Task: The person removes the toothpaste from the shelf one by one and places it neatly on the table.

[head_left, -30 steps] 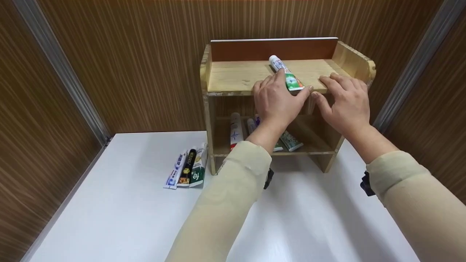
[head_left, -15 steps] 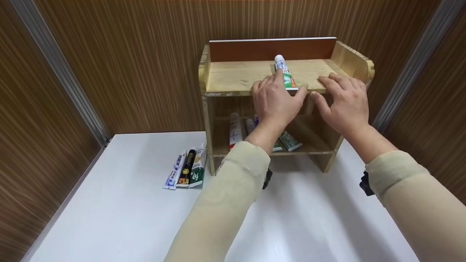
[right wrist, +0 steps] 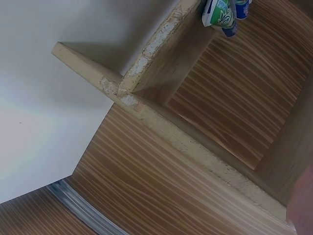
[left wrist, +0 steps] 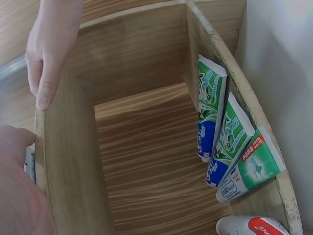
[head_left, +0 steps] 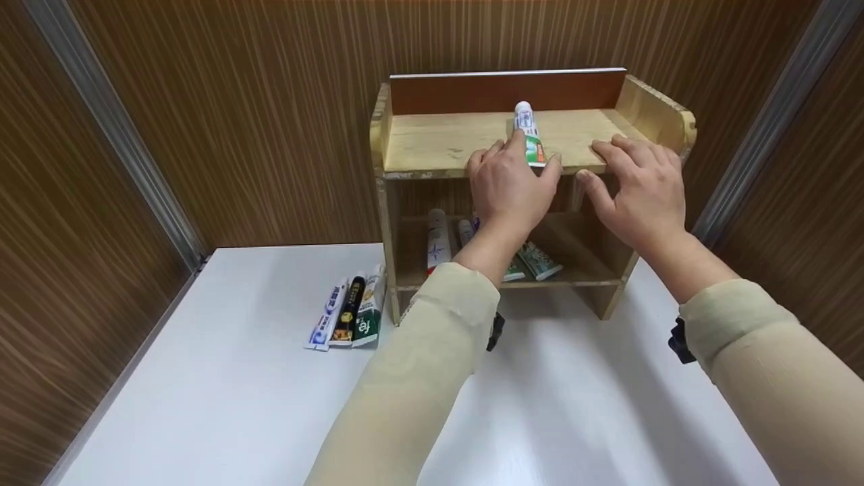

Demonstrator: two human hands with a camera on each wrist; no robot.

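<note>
A white and green toothpaste tube (head_left: pixel 530 138) lies on the top board of a small wooden shelf (head_left: pixel 432 145), cap toward the back. My left hand (head_left: pixel 509 185) is over the front edge, its index finger along the tube's left side and its thumb close by the right. To the right, my right hand (head_left: pixel 644 192) rests its fingers on the same board, thumb against the front edge. In the left wrist view, two green and blue tubes (left wrist: pixel 210 103), a green and white tube (left wrist: pixel 254 164) and a white and red tube (left wrist: pixel 254 225) lie on the lower board.
On the white table (head_left: pixel 236 405), left of the shelf, a white and blue tube (head_left: pixel 329 317), a black tube (head_left: pixel 349 310) and a green and white tube (head_left: pixel 369 307) lie side by side. Wood-grain panels (head_left: pixel 270 121) stand behind and at both sides.
The tube on the top board has turned from slanted to nearly straight front-to-back, its lower end shifting left. My left thumb has moved left with it. The right hand stays in place.
</note>
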